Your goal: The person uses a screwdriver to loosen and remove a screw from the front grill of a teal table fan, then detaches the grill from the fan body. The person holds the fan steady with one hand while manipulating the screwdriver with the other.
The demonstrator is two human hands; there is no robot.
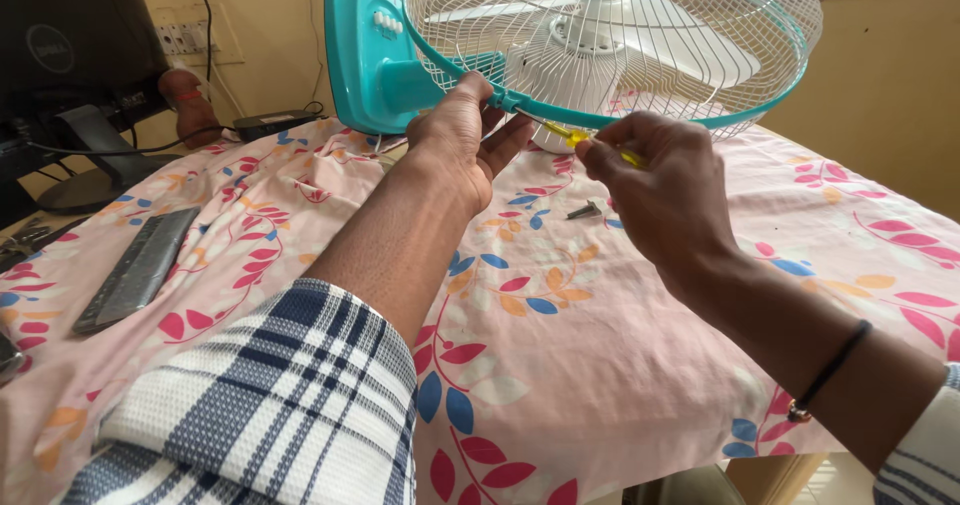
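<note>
Nearest the camera, plaid sleeves are seen at the bottom of the frame, over a tabletop (pixel 600 365) draped in pink leafy cloth. A dark remote (pixel 138 268) is laid flat at the left. Mid-frame, a small screw (pixel 584 210) is left on the cloth. Just above it, a yellow-handled screwdriver (pixel 590 141) is pinched in the right hand (pixel 665 180), tip set at the teal rim. That rim is gripped by the left hand (pixel 465 140), fingers curled around it. The fan (pixel 600 40) is tipped over across the upper frame, white cage and blades, teal base at upper left.
</note>
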